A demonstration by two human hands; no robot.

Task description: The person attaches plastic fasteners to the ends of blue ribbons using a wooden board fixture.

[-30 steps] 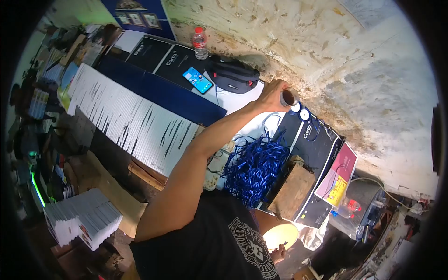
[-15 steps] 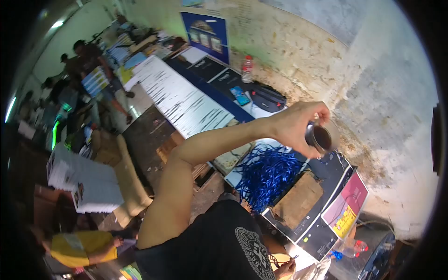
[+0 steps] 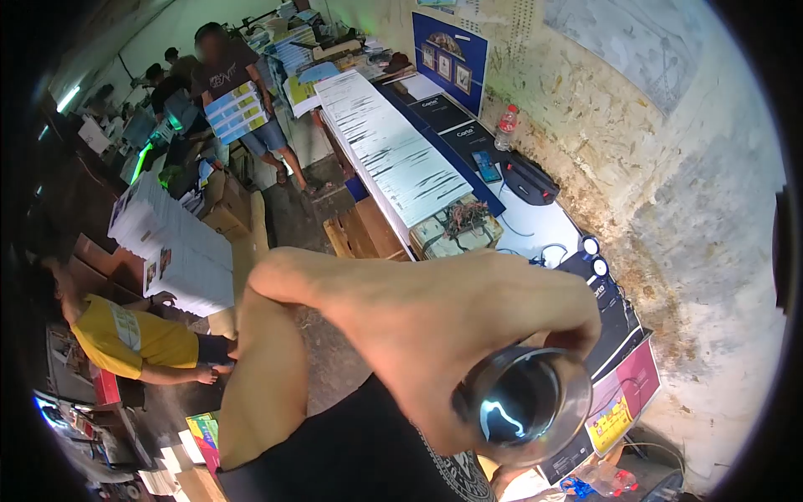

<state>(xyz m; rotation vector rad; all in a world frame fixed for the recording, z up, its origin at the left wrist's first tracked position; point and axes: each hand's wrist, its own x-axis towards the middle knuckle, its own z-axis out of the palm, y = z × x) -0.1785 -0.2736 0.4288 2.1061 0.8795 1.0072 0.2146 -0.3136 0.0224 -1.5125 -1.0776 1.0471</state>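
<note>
My left hand (image 3: pixel 468 335) is closed around a clear glass (image 3: pixel 577 402) holding a dark drink (image 3: pixel 519 402). The glass is very close to the camera, its round mouth facing me, with light glinting on the liquid. My left arm bends up from the black shirt sleeve at the lower left. Only a sliver of my right hand (image 3: pixel 504 478) shows at the bottom edge below the glass; its fingers are hidden.
A long table carries a white paper stack (image 3: pixel 393 142), a phone (image 3: pixel 485 166), a black pouch (image 3: pixel 533 180) and a bottle (image 3: pixel 506 127) along the stained wall. One person in yellow (image 3: pixel 138 335) is by stacked paper (image 3: pixel 196 263); another person (image 3: pixel 230 84) carries a bundle.
My left hand has brought the glass down and much closer to the camera. The view has shifted, and the blue strips on the table are now covered by my hand.
</note>
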